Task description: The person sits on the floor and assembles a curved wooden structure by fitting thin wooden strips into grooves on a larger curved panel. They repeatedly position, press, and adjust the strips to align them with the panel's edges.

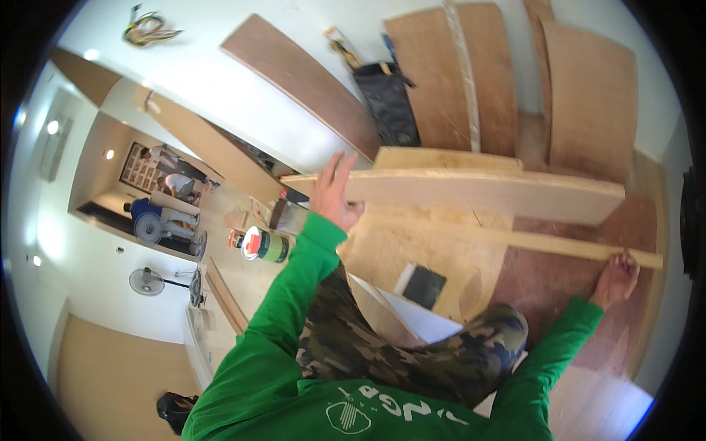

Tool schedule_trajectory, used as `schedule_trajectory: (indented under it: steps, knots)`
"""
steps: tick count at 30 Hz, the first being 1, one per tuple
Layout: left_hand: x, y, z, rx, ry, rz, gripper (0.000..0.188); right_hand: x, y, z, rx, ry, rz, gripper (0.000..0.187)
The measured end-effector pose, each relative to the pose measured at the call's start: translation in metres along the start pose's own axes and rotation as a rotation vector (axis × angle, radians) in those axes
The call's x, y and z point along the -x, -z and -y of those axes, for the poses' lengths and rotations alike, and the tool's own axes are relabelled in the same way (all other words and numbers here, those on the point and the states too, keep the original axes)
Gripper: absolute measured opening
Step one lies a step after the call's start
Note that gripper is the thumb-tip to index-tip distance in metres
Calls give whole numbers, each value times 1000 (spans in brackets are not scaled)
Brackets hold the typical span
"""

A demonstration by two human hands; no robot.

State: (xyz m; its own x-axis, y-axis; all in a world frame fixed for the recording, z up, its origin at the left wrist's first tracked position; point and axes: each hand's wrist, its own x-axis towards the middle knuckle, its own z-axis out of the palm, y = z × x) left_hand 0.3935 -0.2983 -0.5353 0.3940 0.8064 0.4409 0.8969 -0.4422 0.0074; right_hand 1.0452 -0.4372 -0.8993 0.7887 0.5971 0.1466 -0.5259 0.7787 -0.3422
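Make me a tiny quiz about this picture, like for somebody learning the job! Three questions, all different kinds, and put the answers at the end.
1. True or false: the left hand is clenched in a tight fist.

2. Which thing are the right hand's fingers at?
A) a standing fan
B) a thin wooden strip
C) a red-topped can

3. Fill in the colour: both of the person's sleeves are ____.

Key:
1. False; its fingers are stretched out.
2. B
3. green
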Motion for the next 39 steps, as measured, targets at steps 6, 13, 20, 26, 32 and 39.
schedule_trajectory:
  steps: [6,13,20,26,32,39]
  knots:
    - [85,3,72,129,273,-95,66,12,-26,16,-60,-181,240,37]
    - [146,-56,99,335,335,237,32,74,-122,14,60,34,-310,36]
    - [93,-121,57,670,-9,548,38,177,-225,41,147,-256,320,32]
    - [71,-157,24,1018,-70,574,37,221,-376,-23,336,-389,555,40]
    - [52,-175,59,988,48,553,39,253,-469,-156,817,-354,1003,55]
    - [60,-168,65,997,47,1033,42,374,-520,-208,635,-639,1342,52]
